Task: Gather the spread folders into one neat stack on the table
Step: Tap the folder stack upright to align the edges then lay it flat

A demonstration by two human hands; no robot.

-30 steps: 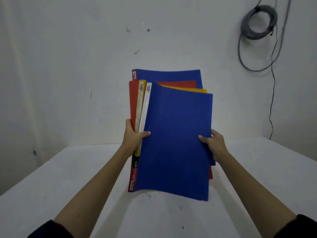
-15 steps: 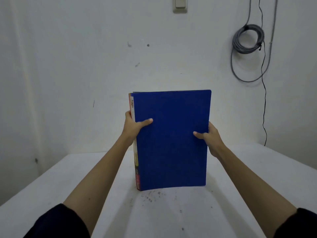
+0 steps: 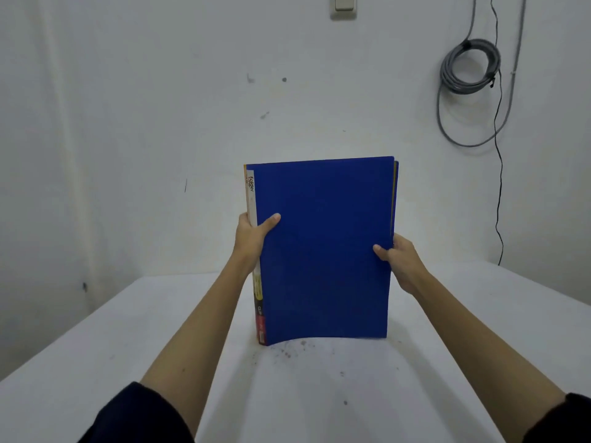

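Note:
A bundle of folders (image 3: 323, 251) stands upright on its bottom edge on the white table (image 3: 319, 394), a blue cover facing me. Spine labels in white, yellow and red show along its left side, and a yellow and a blue edge peek out at the right. My left hand (image 3: 251, 235) grips the left spine side, thumb on the blue cover. My right hand (image 3: 399, 260) grips the right edge, thumb on the front. The folders behind the blue one are mostly hidden.
The table carries small dark specks (image 3: 291, 350) in front of the folders. A white wall rises behind, with a light switch (image 3: 343, 6) at the top and a coiled grey cable (image 3: 468, 68) hanging at the upper right.
One second ago the folders were fanned out and lifted off the table. They are now squared into one aligned bundle, standing on the tabletop.

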